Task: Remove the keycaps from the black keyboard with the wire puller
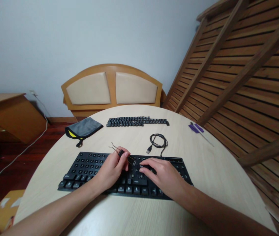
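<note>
A black keyboard [92, 168] lies on the round table with many upper keys stripped of their caps; the lowest row still has its caps. My left hand [116, 162] is closed around the black handle of a wire keycap puller [121, 152]. The puller's wire prongs stick out up-left and down-right, over the middle of the keyboard. Over the keyboard's right part, my right hand [162, 168] has thumb and index finger bent around a black keycap [142, 166]. Whether that keycap sits on the board or is lifted cannot be made out.
Removed keycaps [127, 121] stand in rows toward the table's far side. A grey cloth [85, 127] lies left, a coiled USB cable [159, 141] behind the keyboard, and a purple brush-like item [195, 128] with a thin rod at right. Wooden slats [240, 82] lean beside the table.
</note>
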Action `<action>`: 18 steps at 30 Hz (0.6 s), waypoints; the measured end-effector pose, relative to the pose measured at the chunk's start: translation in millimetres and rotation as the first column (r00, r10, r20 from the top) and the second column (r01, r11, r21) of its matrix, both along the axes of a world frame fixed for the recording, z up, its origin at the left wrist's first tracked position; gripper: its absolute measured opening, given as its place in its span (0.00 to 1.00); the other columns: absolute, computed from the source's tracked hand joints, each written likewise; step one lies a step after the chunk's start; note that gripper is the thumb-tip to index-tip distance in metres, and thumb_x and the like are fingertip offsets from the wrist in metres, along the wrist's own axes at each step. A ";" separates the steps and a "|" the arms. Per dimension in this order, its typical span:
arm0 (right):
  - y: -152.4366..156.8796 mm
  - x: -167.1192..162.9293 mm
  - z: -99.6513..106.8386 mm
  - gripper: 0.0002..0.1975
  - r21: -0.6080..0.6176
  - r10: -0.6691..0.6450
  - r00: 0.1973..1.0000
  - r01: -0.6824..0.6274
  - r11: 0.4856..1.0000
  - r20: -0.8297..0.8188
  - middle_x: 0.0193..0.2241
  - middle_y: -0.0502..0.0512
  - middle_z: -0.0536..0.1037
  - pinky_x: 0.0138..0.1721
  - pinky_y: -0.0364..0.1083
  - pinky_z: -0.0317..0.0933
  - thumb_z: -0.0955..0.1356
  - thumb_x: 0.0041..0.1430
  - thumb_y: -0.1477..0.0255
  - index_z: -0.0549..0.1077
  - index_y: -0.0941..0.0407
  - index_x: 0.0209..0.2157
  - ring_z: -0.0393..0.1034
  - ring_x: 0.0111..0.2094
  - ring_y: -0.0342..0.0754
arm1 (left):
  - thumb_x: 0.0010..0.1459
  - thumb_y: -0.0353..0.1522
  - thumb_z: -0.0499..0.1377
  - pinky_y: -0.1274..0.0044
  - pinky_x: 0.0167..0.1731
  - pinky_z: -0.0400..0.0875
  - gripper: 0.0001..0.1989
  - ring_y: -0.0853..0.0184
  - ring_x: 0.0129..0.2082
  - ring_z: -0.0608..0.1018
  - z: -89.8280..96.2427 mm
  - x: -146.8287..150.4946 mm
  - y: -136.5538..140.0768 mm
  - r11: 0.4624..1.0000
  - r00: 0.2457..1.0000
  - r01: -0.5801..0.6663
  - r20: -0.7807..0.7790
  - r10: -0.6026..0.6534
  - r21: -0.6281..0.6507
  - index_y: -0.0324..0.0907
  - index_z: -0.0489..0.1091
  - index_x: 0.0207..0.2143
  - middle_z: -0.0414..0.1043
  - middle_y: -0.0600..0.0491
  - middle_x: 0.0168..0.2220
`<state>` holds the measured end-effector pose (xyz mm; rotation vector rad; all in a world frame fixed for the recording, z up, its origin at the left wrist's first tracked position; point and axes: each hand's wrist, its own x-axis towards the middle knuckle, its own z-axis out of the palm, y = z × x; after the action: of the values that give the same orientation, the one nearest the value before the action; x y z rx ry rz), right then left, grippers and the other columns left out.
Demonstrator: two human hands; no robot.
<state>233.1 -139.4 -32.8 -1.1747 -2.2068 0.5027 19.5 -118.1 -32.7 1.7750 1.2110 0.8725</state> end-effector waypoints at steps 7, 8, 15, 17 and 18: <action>47.8 19.7 22.1 0.10 0.000 -0.184 0.983 0.184 0.983 0.025 0.36 0.52 0.82 0.38 0.44 0.66 0.67 0.63 0.66 0.78 0.54 0.42 0.76 0.35 0.48 | 0.68 0.37 0.46 0.74 0.31 0.65 0.12 0.66 0.26 0.72 -0.3 0.4 2.9 0.998 0.994 0.054 -0.099 -0.051 0.031 0.41 0.65 0.41 0.69 0.57 0.24; 60.3 22.6 23.7 0.11 0.002 -0.208 0.977 0.208 0.978 0.056 0.35 0.53 0.82 0.37 0.44 0.66 0.67 0.63 0.65 0.78 0.54 0.43 0.76 0.35 0.47 | 0.68 0.37 0.46 0.74 0.31 0.65 0.12 0.66 0.26 0.73 -0.3 0.4 3.2 0.998 0.994 0.056 -0.099 -0.053 0.028 0.41 0.65 0.41 0.69 0.57 0.24; 156.2 29.8 28.5 0.12 0.105 -0.367 0.854 0.354 0.929 0.369 0.44 0.59 0.80 0.47 0.45 0.62 0.66 0.62 0.72 0.77 0.56 0.45 0.73 0.47 0.53 | 0.68 0.38 0.46 0.74 0.33 0.65 0.13 0.66 0.27 0.73 0.0 0.2 2.2 0.998 0.994 0.060 -0.091 -0.058 0.024 0.41 0.65 0.40 0.71 0.56 0.24; 177.0 27.1 27.0 0.12 0.101 -0.397 0.821 0.392 0.914 0.410 0.43 0.62 0.80 0.47 0.46 0.61 0.67 0.60 0.75 0.77 0.57 0.45 0.73 0.47 0.55 | 0.68 0.38 0.46 0.74 0.33 0.65 0.13 0.66 0.27 0.73 0.2 0.0 2.0 0.998 0.994 0.065 -0.090 -0.063 0.018 0.41 0.65 0.40 0.71 0.56 0.24; 184.9 25.1 25.1 0.12 0.100 -0.412 0.805 0.410 0.906 0.428 0.43 0.63 0.80 0.47 0.47 0.61 0.67 0.60 0.75 0.77 0.58 0.45 0.73 0.47 0.56 | 0.68 0.38 0.45 0.74 0.34 0.65 0.13 0.66 0.27 0.73 0.3 -0.1 2.0 0.998 0.994 0.068 -0.090 -0.066 0.016 0.41 0.65 0.40 0.71 0.56 0.24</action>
<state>258.2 45.5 -7.7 -1.8572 -2.1973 0.0448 19.4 -116.2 -32.5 1.8767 1.1958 0.7753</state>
